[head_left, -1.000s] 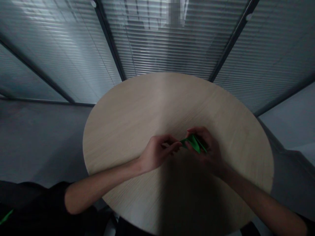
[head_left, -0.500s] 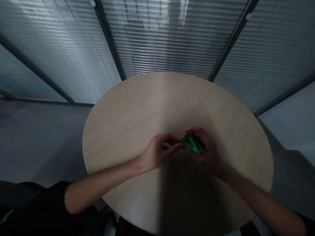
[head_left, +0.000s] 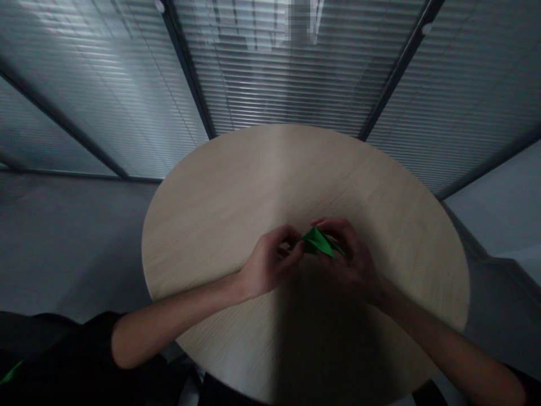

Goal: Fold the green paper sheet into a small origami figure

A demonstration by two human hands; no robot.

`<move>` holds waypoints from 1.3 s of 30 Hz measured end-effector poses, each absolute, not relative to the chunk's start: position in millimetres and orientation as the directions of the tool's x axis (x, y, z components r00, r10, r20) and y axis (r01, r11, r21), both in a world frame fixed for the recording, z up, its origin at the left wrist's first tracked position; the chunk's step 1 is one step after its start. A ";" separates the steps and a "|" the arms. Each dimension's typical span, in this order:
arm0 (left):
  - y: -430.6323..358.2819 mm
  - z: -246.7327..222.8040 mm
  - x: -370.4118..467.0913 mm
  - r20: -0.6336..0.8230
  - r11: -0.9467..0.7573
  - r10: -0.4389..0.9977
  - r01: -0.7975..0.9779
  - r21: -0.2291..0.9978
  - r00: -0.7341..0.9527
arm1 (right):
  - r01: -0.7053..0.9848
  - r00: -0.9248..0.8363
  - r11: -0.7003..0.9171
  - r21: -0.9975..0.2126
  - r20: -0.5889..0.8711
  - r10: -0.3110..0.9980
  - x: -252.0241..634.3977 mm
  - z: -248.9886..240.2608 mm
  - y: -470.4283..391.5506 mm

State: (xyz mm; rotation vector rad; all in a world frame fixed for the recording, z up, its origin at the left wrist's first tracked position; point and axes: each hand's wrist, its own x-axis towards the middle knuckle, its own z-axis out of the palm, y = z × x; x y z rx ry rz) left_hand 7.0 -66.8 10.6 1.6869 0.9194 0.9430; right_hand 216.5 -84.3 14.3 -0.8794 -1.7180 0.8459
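Note:
Between my two hands is a small piece of folded green paper [head_left: 320,242] with pointed flaps, held just above the round table. My left hand [head_left: 274,257] pinches its left tip between thumb and fingers. Around the right side curls my right hand [head_left: 351,256], its fingers behind the paper and its thumb side near the lower edge. The palm of the right hand and part of the paper's right end lie in shadow, so the exact grip there is hard to see.
The round wooden table [head_left: 236,180] spreads out beneath my hands, with a dark shadow across its near part. Behind it stand glass panels with blinds [head_left: 291,90] and dark frames. Grey floor [head_left: 76,237] shows to the left.
The green paper has shifted slightly left and turned, showing more of its broad face. My left hand has drawn back a little to the left; the right hand stays nearly in place.

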 end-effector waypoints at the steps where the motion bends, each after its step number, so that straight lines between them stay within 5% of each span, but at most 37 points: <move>1: -66.9 10.1 6.7 0.179 -0.262 0.894 0.156 0.952 0.411 | 0.180 -0.225 0.500 -0.847 0.459 0.859 216.6 14.1 -83.6; 26: -66.3 13.1 6.5 0.188 -0.282 0.881 0.165 0.945 0.434 | 0.418 -0.247 0.692 -0.588 0.660 0.710 213.6 14.2 -82.1; 32: -68.4 14.2 6.1 0.272 -0.362 0.869 0.155 0.919 0.414 | 0.470 -0.194 0.614 -0.634 0.604 0.773 216.0 11.8 -81.5; 39: -66.8 13.4 1.9 0.606 -0.681 0.708 0.121 0.723 0.362 | 0.377 -0.083 0.455 -0.807 0.460 0.884 212.0 10.8 -81.3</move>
